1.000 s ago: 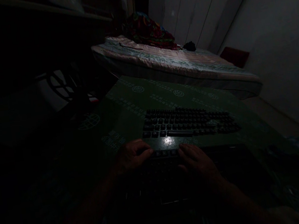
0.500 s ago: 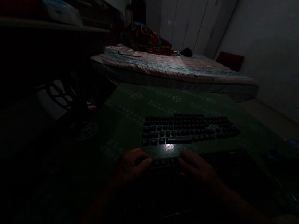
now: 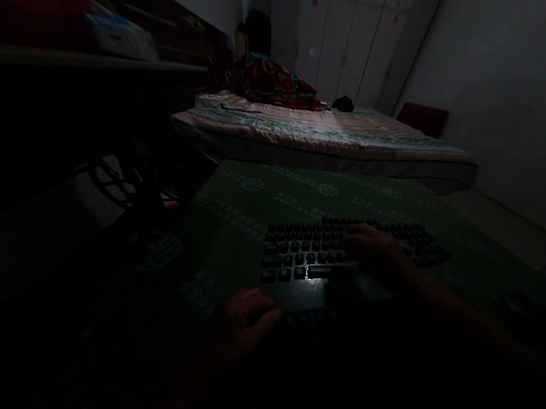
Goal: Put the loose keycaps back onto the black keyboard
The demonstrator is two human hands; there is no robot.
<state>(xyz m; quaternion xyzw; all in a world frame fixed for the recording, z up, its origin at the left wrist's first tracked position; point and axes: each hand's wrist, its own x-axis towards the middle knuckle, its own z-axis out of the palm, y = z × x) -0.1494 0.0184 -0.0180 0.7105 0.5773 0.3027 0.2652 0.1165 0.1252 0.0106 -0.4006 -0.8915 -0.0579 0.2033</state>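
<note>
Loose dark keycaps (image 3: pixel 298 245) lie in keyboard-like rows on the green table (image 3: pixel 224 217). Nearer to me is a black keyboard (image 3: pixel 305 319), mostly lost in the dark, with a row of keys faintly visible along its far edge. My left hand (image 3: pixel 248 318) is closed, thumb and fingers gripping this keyboard's far left corner. Over the right half of the laid-out keycaps reaches my right hand (image 3: pixel 380 251), its fingertips drawn together among them. Whatever is between those fingers is too dark to make out.
Beyond the table stands a bed (image 3: pixel 323 127) with a red patterned blanket (image 3: pixel 277 83) on it. A dark shelf or desk (image 3: pixel 58 65) juts in at left. Some unclear dark items (image 3: pixel 522 302) lie at the right, and a pale wardrobe (image 3: pixel 345 27) stands behind.
My right hand has left the keyboard's far edge and moved forward and right onto the loose keycaps. My left hand stays at the keyboard's corner. The view has tilted up slightly.
</note>
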